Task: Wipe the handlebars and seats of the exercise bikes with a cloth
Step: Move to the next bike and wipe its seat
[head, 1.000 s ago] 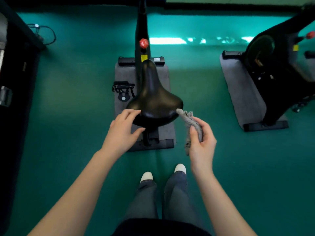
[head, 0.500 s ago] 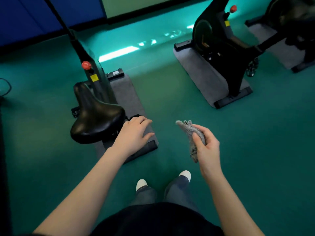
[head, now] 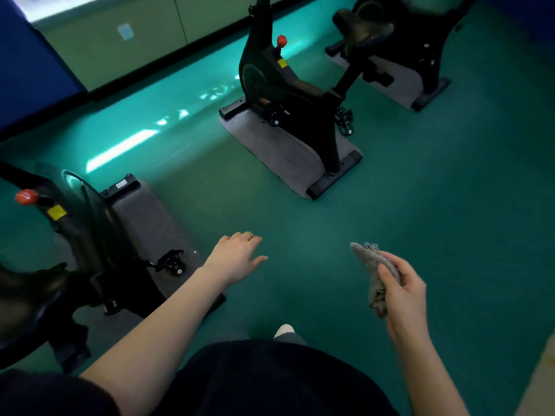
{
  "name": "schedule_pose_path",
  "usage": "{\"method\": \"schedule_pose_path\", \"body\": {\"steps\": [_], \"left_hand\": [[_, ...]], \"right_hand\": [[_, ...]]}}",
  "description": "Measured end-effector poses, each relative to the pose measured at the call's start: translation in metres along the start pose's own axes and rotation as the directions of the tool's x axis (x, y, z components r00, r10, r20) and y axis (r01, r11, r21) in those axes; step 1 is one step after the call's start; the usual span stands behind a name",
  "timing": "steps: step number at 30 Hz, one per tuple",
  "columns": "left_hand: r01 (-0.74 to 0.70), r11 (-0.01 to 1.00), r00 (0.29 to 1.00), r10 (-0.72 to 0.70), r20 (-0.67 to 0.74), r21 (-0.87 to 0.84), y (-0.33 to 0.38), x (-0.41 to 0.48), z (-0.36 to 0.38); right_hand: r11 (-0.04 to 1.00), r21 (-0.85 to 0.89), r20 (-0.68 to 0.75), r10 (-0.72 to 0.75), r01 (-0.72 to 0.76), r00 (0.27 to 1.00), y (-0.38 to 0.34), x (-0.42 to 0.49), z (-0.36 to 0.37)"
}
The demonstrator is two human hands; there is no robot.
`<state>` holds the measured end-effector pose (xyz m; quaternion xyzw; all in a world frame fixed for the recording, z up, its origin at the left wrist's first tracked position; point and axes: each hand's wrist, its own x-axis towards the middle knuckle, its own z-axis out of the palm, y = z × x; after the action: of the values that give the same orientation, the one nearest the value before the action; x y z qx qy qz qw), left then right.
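Note:
A crumpled grey cloth (head: 374, 265) hangs from my right hand (head: 402, 292), low on the right above the green floor. My left hand (head: 237, 256) hovers empty with fingers spread, apart from everything. The bike I stood behind is at the far left: its black seat (head: 27, 298) at the left edge, its frame (head: 90, 235) with a red knob (head: 26, 196). A second black bike (head: 288, 88) stands ahead on a grey mat; its seat (head: 362, 25) shows at the top. Handlebars are out of view.
A third bike (head: 426, 46) on a grey mat stands at the top right. A black pedal (head: 171, 262) sticks out from the near bike, left of my left hand. Green floor (head: 420, 199) lies between the bikes. A pale wall (head: 135, 34) and blue panel (head: 27, 70) close the back.
The view has swung right, away from the first bike. My left hand has come off its seat and now hangs free. The cloth stays gripped in my right hand.

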<state>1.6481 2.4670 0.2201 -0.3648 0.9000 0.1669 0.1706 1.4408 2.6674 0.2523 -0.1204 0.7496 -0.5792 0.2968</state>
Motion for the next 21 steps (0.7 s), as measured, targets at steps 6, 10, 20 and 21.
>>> {"method": "schedule_pose_path", "body": {"steps": [6, 10, 20, 21], "left_hand": [[-0.046, 0.998, 0.999, 0.046, -0.01, 0.034, 0.022, 0.063, -0.023], [-0.038, 0.999, 0.997, 0.04, -0.064, 0.029, 0.016, 0.113, -0.037], [0.037, 0.998, 0.994, -0.042, -0.096, -0.058, -0.031, 0.261, -0.113], [0.036, 0.998, 0.995, -0.041, -0.092, -0.05, -0.033, 0.274, -0.123]], "right_hand": [[1.0, 0.004, -0.052, 0.028, -0.028, 0.998, -0.014, 0.055, -0.008], [0.999, -0.045, 0.001, -0.003, 0.003, 1.0, -0.032, 0.104, 0.02], [0.985, -0.151, 0.126, -0.067, 0.086, 0.99, -0.11, 0.245, 0.097], [0.984, -0.147, 0.126, -0.079, 0.097, 0.989, -0.117, 0.257, 0.102]]}}
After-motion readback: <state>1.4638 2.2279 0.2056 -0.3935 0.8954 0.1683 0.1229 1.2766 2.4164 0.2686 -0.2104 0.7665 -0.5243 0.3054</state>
